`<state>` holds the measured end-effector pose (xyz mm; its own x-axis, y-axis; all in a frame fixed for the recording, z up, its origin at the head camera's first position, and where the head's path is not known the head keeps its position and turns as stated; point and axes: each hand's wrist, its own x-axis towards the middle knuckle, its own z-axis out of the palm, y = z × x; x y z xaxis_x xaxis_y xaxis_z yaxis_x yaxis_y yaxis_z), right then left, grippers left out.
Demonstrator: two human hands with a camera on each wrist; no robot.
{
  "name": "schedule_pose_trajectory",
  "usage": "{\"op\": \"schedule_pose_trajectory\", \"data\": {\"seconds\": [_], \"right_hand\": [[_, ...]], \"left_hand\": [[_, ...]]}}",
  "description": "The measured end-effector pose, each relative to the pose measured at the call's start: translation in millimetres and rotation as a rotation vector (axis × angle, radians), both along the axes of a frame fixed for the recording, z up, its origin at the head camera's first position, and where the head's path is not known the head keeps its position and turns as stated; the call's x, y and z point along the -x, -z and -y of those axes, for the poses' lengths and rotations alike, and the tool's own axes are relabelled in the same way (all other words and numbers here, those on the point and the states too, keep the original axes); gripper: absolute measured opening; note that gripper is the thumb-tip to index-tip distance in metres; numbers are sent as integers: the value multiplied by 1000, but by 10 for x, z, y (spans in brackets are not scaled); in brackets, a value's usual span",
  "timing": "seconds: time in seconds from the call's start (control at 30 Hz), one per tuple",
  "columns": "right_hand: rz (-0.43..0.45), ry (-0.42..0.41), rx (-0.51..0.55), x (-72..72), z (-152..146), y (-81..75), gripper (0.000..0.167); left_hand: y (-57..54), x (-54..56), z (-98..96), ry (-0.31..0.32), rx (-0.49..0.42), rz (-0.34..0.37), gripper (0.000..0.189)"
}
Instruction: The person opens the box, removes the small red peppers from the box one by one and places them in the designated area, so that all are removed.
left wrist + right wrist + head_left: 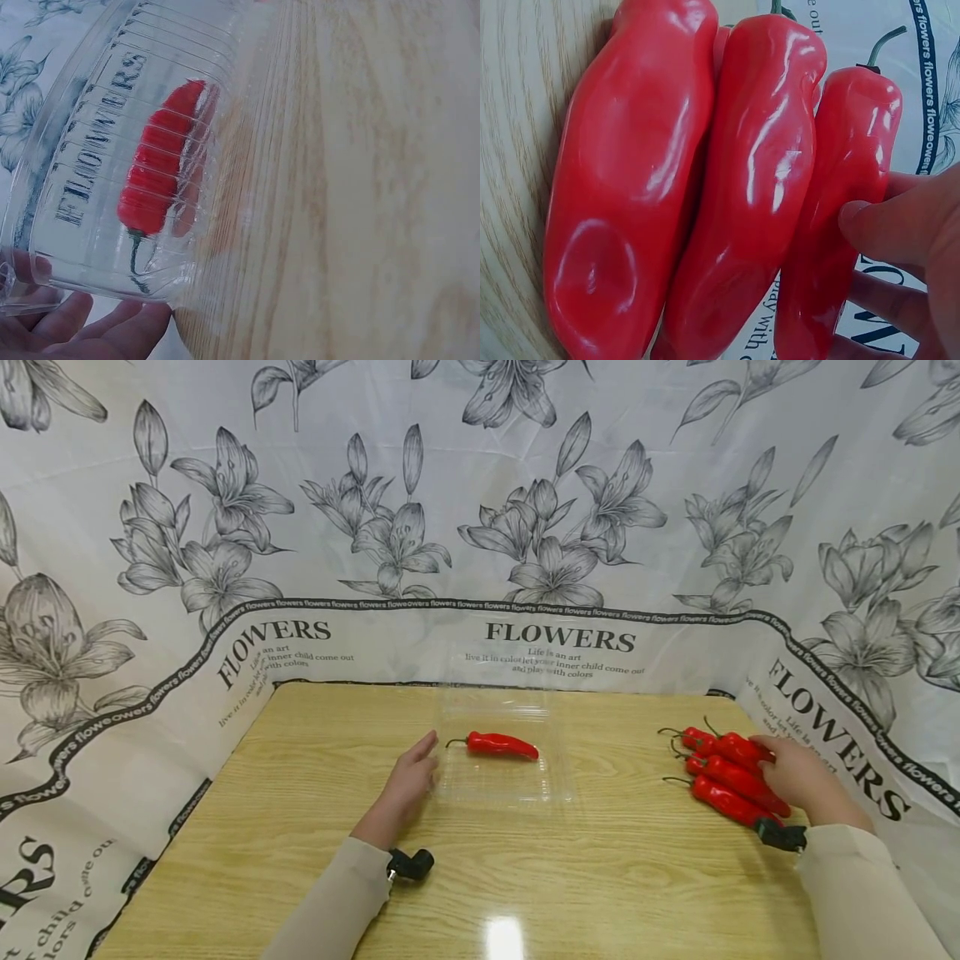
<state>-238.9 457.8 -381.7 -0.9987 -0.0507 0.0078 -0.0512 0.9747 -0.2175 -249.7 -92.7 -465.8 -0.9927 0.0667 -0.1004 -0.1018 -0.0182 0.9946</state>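
Observation:
A clear plastic box [558, 785] with its lid up stands mid-table, and one red chili pepper [501, 744] lies inside, stem to the left. My left hand [408, 781] is at the box's left side, fingers extended; in the left wrist view its fingertips [135, 322] rest along the box's near end. On the right lies a pile of several red peppers with thin green stems. My right hand [806, 777] grips the rearmost red pepper [840, 150] of the pile, thumb on top and fingers around its far side.
The light wood table [315, 827] carries the box and the peppers. White curtain [390, 643] printed with flowers and lettering encloses the back and both sides, close by the pepper pile on the right. Black wrist-camera mounts [411, 864] sit at both wrists.

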Motion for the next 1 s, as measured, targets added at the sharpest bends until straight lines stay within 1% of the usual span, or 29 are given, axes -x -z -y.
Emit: {"op": "schedule_pose_trajectory", "data": {"seconds": [0.33,0.47,0.6,0.8,1.0], "right_hand": [[48,25,-5,25,-44,23,47],[42,23,-16,23,-43,37,46],[37,13,-23,18,-39,47,46],[30,13,-15,28,-69,107,46],[26,3,-12,27,-66,122,43]], "left_hand": [[-7,-8,-3,0,0,-5,56],[-4,-6,0,0,-5,-6,56],[4,1,5,2,10,-13,56],[26,7,9,2,28,-17,55],[30,13,11,9,15,-19,55]]}}
